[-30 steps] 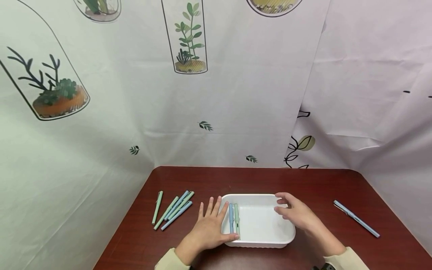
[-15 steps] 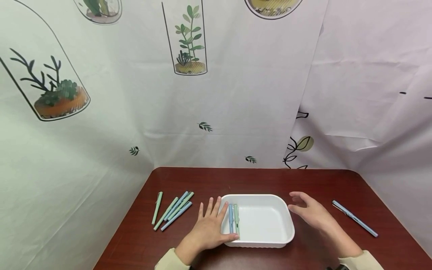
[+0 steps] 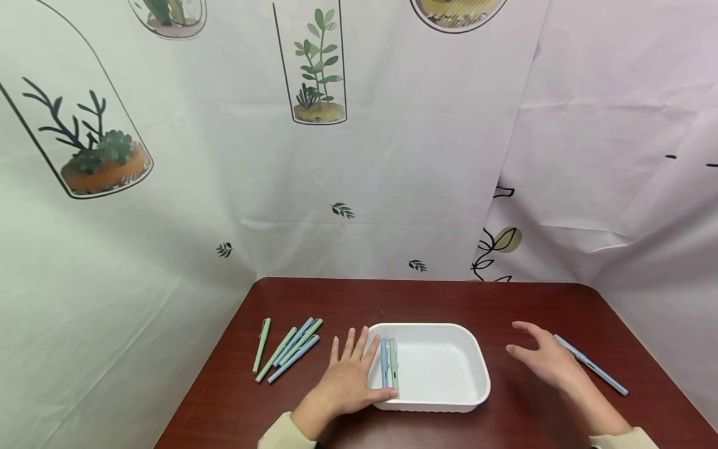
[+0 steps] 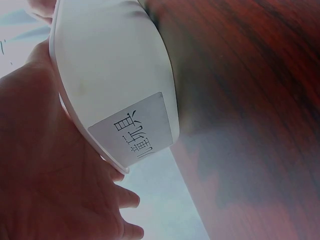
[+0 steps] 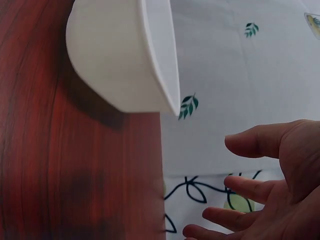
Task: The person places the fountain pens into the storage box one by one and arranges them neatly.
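Observation:
A white plastic tray [image 3: 443,368] stands on the table, with a blue pen [image 3: 384,362] and a green pen [image 3: 394,362] lying side by side at its left end. My left hand [image 3: 349,379] rests on the tray's left rim, fingers spread and straight, the thumb over the near corner. In the left wrist view a label with printed characters [image 4: 135,130] shows on the tray's outer wall. My right hand [image 3: 546,357] hovers between the tray and a single blue pen [image 3: 600,371] at the right, fingers loosely bent and holding nothing; it partly covers that pen's clip side.
Left of the tray lie several green and blue pens, some crossed in a pile [image 3: 294,349], and one green pen [image 3: 261,345] a little apart. A white printed cloth [image 3: 392,174] hangs behind the dark red table [image 3: 437,299].
My right hand has left the tray's right rim and moved rightward, toward the single blue pen. The left hand, the tray and the pens have stayed in place.

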Tool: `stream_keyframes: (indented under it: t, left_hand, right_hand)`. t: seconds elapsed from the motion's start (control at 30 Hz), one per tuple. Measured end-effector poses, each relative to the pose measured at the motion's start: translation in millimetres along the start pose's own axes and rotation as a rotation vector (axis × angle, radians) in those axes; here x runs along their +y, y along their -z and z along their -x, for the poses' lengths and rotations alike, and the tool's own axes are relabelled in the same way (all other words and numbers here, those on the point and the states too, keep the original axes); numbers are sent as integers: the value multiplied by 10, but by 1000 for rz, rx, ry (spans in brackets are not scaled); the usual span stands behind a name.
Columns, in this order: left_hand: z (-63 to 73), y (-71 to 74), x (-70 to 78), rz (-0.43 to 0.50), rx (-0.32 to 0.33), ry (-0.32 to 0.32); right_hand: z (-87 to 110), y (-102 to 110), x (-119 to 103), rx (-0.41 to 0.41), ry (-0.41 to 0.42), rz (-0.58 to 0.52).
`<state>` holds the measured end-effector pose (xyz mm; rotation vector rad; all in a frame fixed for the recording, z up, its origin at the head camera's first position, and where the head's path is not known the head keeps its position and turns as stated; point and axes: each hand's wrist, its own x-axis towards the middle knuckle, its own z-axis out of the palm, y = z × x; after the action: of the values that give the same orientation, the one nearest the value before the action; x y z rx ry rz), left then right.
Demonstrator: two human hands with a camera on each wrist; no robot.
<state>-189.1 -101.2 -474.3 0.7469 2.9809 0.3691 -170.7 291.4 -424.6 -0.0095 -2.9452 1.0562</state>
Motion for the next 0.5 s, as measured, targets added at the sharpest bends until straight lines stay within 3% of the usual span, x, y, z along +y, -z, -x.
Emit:
stream_keyframes:
  t: [0.17,0.5]
  left_hand:
    - [0,5,9,-3,-2,-2]
    - [-9,-3,6,-10,-1,4]
  right_hand:
    - [21,44,117,22,4,29]
    - [43,162,282,-17,-82,45]
